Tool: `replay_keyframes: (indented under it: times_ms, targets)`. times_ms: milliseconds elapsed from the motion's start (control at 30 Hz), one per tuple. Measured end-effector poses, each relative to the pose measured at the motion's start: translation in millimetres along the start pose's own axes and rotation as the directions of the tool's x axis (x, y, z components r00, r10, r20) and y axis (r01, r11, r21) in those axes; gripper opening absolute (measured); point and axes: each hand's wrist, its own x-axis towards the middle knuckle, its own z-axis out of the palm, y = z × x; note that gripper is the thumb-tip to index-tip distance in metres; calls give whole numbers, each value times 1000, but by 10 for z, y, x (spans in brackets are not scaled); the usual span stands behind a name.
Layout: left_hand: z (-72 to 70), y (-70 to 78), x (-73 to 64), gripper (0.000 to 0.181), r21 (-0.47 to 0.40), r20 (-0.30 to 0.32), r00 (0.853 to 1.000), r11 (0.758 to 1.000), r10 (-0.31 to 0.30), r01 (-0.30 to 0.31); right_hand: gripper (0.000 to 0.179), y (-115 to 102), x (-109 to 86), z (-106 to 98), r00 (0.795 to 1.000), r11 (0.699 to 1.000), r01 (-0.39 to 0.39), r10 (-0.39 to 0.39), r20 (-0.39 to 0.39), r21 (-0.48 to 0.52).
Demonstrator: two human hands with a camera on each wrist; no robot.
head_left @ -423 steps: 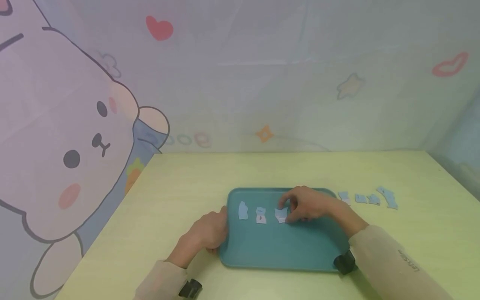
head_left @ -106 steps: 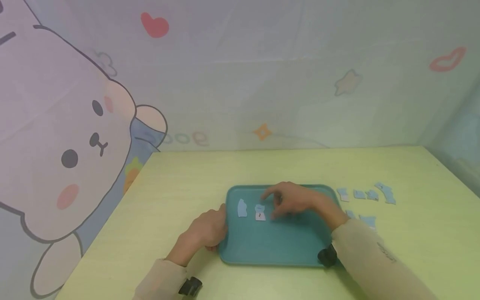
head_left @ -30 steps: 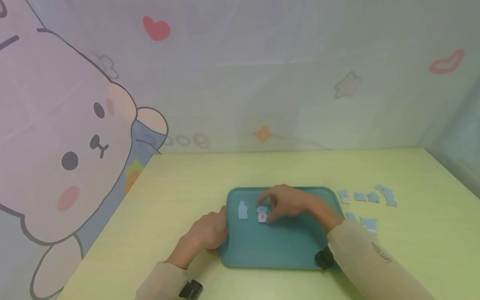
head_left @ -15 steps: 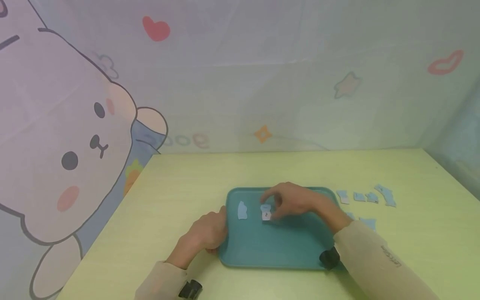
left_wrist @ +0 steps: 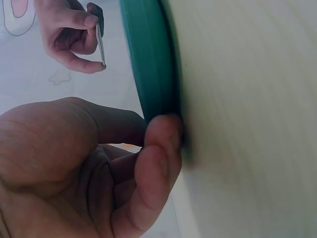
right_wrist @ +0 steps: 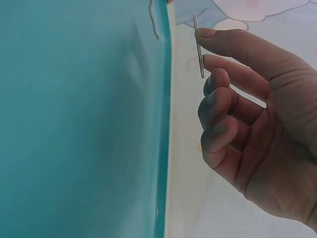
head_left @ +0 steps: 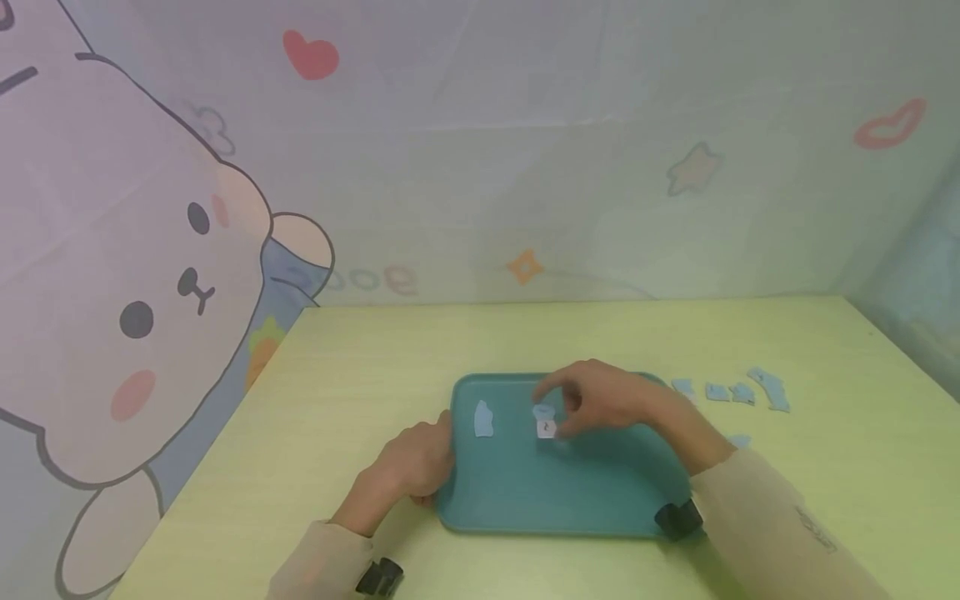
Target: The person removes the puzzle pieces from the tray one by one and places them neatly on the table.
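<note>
My right hand (head_left: pixel 603 396) pinches a puzzle piece (head_left: pixel 545 423), light blue on top and white with a small dark mark below. In the right wrist view the piece (right_wrist: pixel 199 49) shows edge-on between thumb and fingertip, raised above the tray. The teal tray (head_left: pixel 555 500) lies on the table, its left edge gripped by my left hand (head_left: pixel 420 458). The left wrist view shows left fingers (left_wrist: pixel 163 134) curled under the tray rim (left_wrist: pixel 148 59). Another light blue puzzle piece (head_left: pixel 483 419) lies near the tray's left end.
Right of the tray, several light blue puzzle pieces lie on the yellow table (head_left: pixel 375 358), among them a long wavy one (head_left: pixel 772 390) and a small one (head_left: pixel 717 392). The right sleeve partly covers another piece (head_left: pixel 740 440). A cartoon-printed cloth (head_left: pixel 465 167) hangs behind.
A third piece has left the tray and two more pieces appear on the table at right. Over the last second, the right hand lifted the blue-and-white piece and moved it right. The left hand stayed.
</note>
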Motion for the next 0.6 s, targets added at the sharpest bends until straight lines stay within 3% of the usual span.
replay_keyframes:
  times_ms: [600]
  targets:
    - [8, -29, -19, 52, -9, -5, 1000, 1000, 17, -17, 43, -25, -343, -45, 999, 999, -47, 47, -13, 0]
